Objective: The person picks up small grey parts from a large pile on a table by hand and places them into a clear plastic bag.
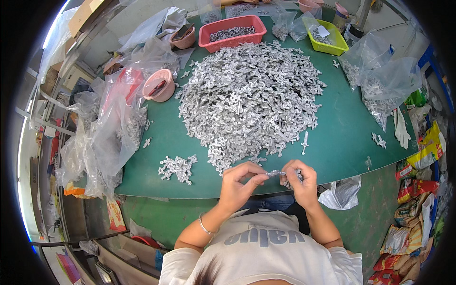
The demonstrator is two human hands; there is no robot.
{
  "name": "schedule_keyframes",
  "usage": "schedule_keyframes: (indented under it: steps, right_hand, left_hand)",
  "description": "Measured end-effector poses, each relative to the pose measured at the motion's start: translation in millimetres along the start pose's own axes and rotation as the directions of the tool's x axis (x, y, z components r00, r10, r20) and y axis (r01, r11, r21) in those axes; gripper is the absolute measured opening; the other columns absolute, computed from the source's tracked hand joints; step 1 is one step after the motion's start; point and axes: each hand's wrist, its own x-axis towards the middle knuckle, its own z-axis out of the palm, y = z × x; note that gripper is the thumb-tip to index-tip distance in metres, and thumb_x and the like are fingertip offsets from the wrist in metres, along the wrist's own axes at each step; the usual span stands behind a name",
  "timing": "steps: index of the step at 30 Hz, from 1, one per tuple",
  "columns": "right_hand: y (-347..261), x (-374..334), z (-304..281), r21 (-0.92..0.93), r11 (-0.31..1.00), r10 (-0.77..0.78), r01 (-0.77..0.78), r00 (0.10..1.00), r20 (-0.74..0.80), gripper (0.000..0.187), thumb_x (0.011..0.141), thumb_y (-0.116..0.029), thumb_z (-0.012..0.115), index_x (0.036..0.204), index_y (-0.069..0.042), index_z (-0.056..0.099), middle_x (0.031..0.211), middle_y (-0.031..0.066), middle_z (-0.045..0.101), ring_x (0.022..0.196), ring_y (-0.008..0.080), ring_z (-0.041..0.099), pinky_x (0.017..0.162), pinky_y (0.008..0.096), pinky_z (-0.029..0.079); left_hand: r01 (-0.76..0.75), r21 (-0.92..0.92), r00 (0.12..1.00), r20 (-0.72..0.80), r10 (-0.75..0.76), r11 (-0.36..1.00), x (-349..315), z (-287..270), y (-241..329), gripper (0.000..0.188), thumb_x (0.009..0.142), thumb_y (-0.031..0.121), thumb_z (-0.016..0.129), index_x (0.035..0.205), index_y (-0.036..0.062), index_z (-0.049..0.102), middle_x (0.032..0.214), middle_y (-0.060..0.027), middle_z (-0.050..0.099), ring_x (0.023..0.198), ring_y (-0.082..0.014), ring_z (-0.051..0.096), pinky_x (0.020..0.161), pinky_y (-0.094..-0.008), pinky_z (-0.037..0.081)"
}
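Observation:
My left hand point(240, 185) pinches one end of a small grey metal casting point(274, 173) between thumb and fingers, just above the table's front edge. At the casting's other end are the fingers of my right hand point(304, 183), curled around several more grey pieces. Beyond both hands rises a large heap of grey metal castings point(251, 95), cross-like with curved arms. A smaller cluster of such castings point(178, 168) lies to the left of my left hand. Past my right hand, a sword-shaped metal piece point(305, 143) rests alone on the green table point(342, 128).
A red basin point(232, 45) and a yellow-green basin point(332, 48) of parts stand at the back. Pink bowl point(165, 92) and plastic bags point(111, 142) line the left; bags of parts point(380, 95) and a white glove point(401, 128) the right. Another person's arm point(237, 2) shows at the far edge.

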Motion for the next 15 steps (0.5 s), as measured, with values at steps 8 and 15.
schedule_keyframes:
  steps: [8, 15]
  right_hand:
    - [-7, -6, -2, 0.265, 0.959, 0.083, -0.099, 0.994, 0.071, 0.023, 0.091, -0.013, 0.046, 0.073, 0.001, 0.051, 0.066, 0.004, 0.053, 0.057, 0.0092, 0.051, 0.048, 0.0208, 0.037]
    - [-14, -10, -4, 0.399, 0.901, 0.133, -0.168, 0.984, 0.115, 0.024, 0.091, -0.014, 0.046, 0.073, 0.001, 0.05, 0.069, 0.005, 0.053, 0.059, 0.0117, 0.054, 0.046, 0.0206, 0.037]
  left_hand:
    - [0.484, -0.578, 0.874, 0.284, -0.394, 0.657, 1, 2, 4, 0.012, 0.085, 0.01, 0.059, 0.082, -0.0023, 0.058, 0.075, -0.0076, 0.06, 0.064, -0.0119, 0.056, 0.061, -0.0234, 0.046]
    - [0.56, -0.646, 0.823, 0.361, -0.439, 0.518, 2, 5, 7, 0.015, 0.086, 0.012, 0.057, 0.082, -0.0015, 0.055, 0.071, -0.0075, 0.057, 0.061, -0.0133, 0.053, 0.058, -0.0262, 0.045]
